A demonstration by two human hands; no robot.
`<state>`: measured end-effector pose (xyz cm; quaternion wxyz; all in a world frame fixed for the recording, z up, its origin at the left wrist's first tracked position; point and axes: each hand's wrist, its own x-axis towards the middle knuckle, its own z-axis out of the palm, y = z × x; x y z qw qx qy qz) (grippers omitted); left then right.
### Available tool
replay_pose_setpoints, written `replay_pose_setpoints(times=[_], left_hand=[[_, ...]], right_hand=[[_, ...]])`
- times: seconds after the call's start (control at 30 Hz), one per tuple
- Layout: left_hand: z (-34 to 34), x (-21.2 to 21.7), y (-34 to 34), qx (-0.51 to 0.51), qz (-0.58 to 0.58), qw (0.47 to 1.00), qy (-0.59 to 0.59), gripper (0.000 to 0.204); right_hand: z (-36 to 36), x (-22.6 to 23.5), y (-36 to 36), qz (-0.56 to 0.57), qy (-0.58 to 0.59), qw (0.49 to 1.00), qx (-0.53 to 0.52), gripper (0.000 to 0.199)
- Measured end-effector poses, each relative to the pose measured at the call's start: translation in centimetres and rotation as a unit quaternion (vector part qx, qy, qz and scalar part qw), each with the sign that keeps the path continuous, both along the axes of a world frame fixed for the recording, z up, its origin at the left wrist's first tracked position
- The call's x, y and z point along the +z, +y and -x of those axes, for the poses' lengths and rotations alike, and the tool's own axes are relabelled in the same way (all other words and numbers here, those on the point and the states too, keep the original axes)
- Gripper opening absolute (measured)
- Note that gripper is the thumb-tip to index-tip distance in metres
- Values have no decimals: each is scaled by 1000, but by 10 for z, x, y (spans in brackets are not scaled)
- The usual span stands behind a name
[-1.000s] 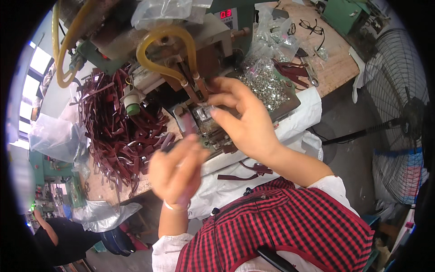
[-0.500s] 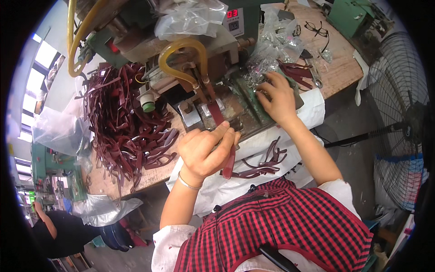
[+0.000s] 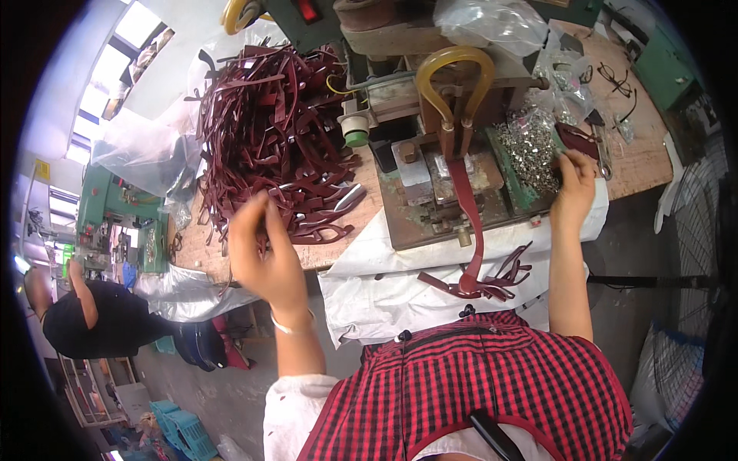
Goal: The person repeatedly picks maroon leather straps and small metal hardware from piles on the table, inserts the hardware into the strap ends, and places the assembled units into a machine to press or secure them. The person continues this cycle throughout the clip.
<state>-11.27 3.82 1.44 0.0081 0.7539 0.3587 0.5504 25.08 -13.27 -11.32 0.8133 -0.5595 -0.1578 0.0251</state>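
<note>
Both hands at stock, one strap in the press.
My left hand (image 3: 265, 253), fingers loosely spread, holds nothing and reaches the dark red strap pile (image 3: 269, 138) at the surface's left end; my right hand (image 3: 575, 184) pinches into the metal fittings (image 3: 530, 146) beside the press (image 3: 438, 115), grasp unclear; one strap (image 3: 469, 223) hangs over the front edge.

Left hand (image 3: 265, 257) raised, fingers loosely curled; right hand (image 3: 574, 180) reaches forward, arm outstretched.

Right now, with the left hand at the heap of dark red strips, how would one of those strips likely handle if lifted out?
The dark red strips look thin and curved, so one would probably flex yet hold its shape. They lie tangled, so the left hand may drag neighbours along. Each seems light for its length, and the glossy surface could be slightly slippery.
</note>
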Motion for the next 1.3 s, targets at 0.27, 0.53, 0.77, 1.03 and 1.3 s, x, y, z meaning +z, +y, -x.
replay_pose_setpoints(times=[0.27,0.53,0.77,1.03,1.3], left_hand=[[-47,-54,116,225,226,885,340,37],[-40,-79,107,107,241,942,209,37],[-38,-55,85,-29,126,991,-12,26],[-38,-56,34,-230,359,866,-261,13],[-53,-3,-39,-292,18,955,-50,22]], right_hand=[[34,50,43,194,-151,969,35,18],[22,27,-32,250,-160,955,10,21],[69,109,12,211,-176,940,203,16],[107,94,68,49,-105,967,229,32],[133,128,48,60,-82,961,257,46]])
